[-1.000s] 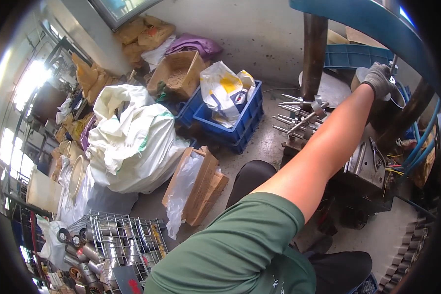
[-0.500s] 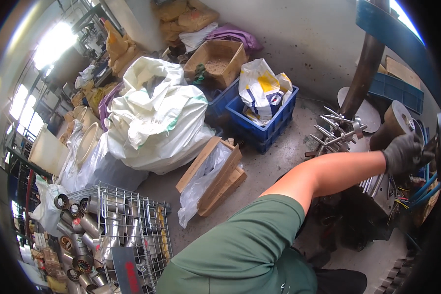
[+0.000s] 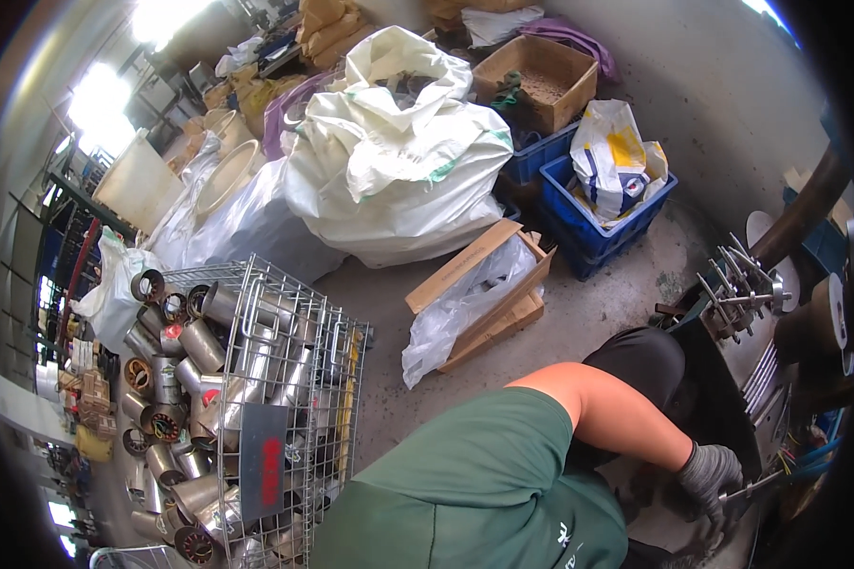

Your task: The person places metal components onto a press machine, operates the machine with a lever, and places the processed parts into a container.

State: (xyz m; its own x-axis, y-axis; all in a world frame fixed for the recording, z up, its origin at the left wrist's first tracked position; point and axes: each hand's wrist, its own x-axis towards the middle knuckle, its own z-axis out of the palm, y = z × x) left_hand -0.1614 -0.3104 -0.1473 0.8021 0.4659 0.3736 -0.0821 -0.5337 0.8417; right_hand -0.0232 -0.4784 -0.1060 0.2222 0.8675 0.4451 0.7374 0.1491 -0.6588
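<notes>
- Currently, your left hand (image 3: 712, 474), in a grey glove, has its fingers curled round a thin metal rod (image 3: 751, 488), low at the right of the view; the rod juts out rightward from your grip.
- Your right hand cannot be made out, so its state cannot be told.
- Just beyond the rod, blue hoses (image 3: 816, 463) run toward the right rim.
- Above your hand stands a cluster of metal prongs (image 3: 745, 292), with a dark cylinder (image 3: 808, 332) beside it.
- Your bent knee (image 3: 643, 356), in black, rises near your forearm.
- Ahead of you on the floor sits an open cardboard box (image 3: 465, 264), clear plastic (image 3: 491, 284) spilling over its end.
- Past it, a blue crate (image 3: 626, 235) holds a white, yellow and blue bag (image 3: 612, 152).
- A bulging white sack (image 3: 399, 204) stands left of that crate.
- Well to your left, a wire basket (image 3: 337, 379) stands by piled metal tubes (image 3: 199, 346).
</notes>
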